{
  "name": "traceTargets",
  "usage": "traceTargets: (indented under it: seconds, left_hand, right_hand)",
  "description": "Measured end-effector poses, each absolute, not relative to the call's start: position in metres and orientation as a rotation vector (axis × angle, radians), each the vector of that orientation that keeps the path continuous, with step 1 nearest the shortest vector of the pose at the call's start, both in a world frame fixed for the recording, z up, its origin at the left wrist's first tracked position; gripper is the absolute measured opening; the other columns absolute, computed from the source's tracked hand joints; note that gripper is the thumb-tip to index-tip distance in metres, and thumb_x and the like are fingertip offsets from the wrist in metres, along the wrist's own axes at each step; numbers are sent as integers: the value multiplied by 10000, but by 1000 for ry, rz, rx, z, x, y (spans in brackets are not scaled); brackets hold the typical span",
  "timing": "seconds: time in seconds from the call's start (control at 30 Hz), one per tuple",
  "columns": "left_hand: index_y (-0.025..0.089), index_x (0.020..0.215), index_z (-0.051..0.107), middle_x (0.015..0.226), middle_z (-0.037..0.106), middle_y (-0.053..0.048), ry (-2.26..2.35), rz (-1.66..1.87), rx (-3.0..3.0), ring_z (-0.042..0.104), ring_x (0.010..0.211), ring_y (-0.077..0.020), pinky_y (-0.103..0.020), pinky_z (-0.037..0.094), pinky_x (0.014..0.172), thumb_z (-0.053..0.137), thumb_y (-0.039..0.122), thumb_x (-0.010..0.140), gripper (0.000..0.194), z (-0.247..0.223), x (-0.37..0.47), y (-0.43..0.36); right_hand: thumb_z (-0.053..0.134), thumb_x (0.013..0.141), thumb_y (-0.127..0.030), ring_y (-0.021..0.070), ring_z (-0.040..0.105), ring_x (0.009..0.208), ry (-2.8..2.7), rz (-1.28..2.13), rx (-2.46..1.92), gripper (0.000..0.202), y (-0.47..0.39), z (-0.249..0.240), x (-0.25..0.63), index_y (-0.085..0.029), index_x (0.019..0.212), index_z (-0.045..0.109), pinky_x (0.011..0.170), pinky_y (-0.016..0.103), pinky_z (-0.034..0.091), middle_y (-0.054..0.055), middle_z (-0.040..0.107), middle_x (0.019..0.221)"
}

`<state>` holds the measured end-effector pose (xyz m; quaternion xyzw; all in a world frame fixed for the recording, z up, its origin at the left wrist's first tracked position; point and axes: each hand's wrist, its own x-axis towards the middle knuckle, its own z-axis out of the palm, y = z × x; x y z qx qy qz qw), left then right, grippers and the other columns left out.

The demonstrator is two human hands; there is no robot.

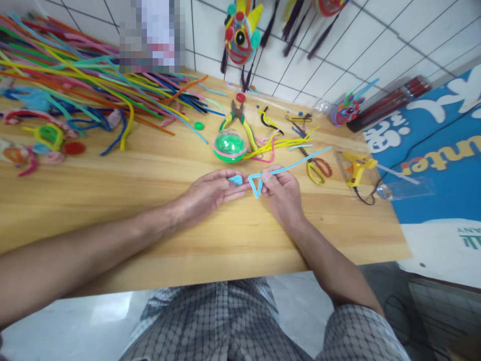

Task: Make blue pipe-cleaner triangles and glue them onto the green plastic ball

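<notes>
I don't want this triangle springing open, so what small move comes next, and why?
I'd probably wrap the long tail of the blue stem once around the corner at your right hand: the bends form a triangle there, and no wrap shows.

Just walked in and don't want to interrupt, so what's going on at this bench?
A person sits at a wooden table, working with light blue craft stems. The right hand grips a stem with one end bent into a small triangle. The left hand holds a small folded light blue piece close by. Pliers and a green ball lie just beyond the hands.
</notes>
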<state>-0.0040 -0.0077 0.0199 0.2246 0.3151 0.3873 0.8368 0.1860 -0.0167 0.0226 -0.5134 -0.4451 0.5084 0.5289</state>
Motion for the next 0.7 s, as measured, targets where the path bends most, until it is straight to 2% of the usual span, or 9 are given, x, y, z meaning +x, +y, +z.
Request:
traceTargets:
  seconds: [0.1, 0.2, 0.27, 0.37, 0.47, 0.57, 0.7]
  left_hand:
    - [143, 942, 740, 913, 797, -70, 743, 764, 627, 752, 764, -166, -255, 584, 706, 790, 225, 812, 162, 15, -4, -8]
    - [143, 865, 755, 722, 742, -21, 792, 800, 822, 633, 577, -95, -189, 478, 546, 835, 338, 784, 227, 9, -3, -8]
    - [146, 844, 757, 719, 731, -13, 789, 816, 909, 621, 606, -94, -189, 482, 571, 849, 384, 765, 267, 7, -2, -9]
    - [148, 924, 755, 855, 766, -39, 745, 787, 928, 692, 773, -149, -245, 549, 711, 839, 429, 769, 332, 6, -1, -10]
    - [155, 997, 740, 938, 773, -45, 710, 786, 924, 704, 865, -170, -291, 567, 812, 817, 426, 794, 347, 6, 0, -11]
    - [155, 1020, 735, 960, 770, -50, 711, 776, 977, 700, 878, -171, -307, 566, 845, 786, 420, 826, 333, 6, -1, -10]
    - [154, 956, 735, 898, 763, -42, 735, 726, 1037, 704, 852, -171, -317, 569, 848, 761, 430, 845, 298, 7, -3, -9]
  right_hand:
    - [818, 748, -508, 91, 463, 533, -1085, 1218, -1226, 339, -17, 21, 185, -215, 830, 669, 509, 237, 357, -61, 553, 601]
    - [808, 765, -501, 88, 461, 533, -1120, 1231, -1210, 334, -18, 18, 184, -208, 837, 665, 517, 234, 361, -65, 549, 596]
    - [800, 775, -502, 88, 459, 532, -1143, 1222, -1206, 335, -18, 16, 182, -206, 832, 657, 523, 235, 371, -66, 546, 596]
    - [795, 778, -507, 89, 455, 534, -1178, 1188, -1209, 344, -19, 16, 179, -204, 815, 637, 536, 238, 393, -68, 533, 594]
    - [792, 778, -494, 91, 466, 552, -1201, 1154, -1226, 335, -19, 17, 176, -205, 809, 627, 562, 243, 428, -69, 529, 607]
    - [793, 777, -479, 97, 489, 571, -1220, 1134, -1229, 318, -19, 18, 176, -207, 812, 631, 589, 251, 461, -62, 547, 627]
    - [799, 772, -477, 102, 525, 596, -1249, 1134, -1219, 318, -18, 17, 177, -207, 835, 643, 610, 253, 483, -49, 594, 672]
